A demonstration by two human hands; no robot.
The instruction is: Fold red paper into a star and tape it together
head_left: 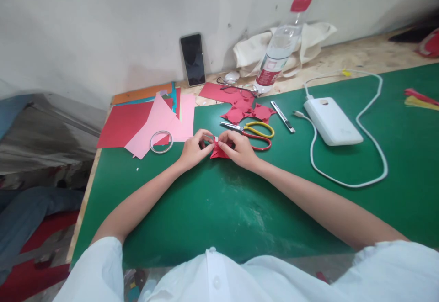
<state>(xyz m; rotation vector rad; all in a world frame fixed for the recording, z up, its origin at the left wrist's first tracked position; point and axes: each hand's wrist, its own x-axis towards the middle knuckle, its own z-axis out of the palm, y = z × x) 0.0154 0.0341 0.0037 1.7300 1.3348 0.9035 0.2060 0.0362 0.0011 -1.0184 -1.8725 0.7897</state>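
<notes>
The left hand (194, 149) and the right hand (240, 149) are meeting over the green mat (219, 210), both sets of fingertips pressing together on a small folded piece of red paper (219, 152) that is lying just in front of the scissors (255, 133). Judging by the finished-looking red folded shapes (247, 110) sitting beyond the scissors, some pieces are already done, while this one is looking only partly folded. Plenty of uncut sheets are waiting too, in the stack of red and pink paper (147, 121) lying under a tape roll (161, 141) at the left.
</notes>
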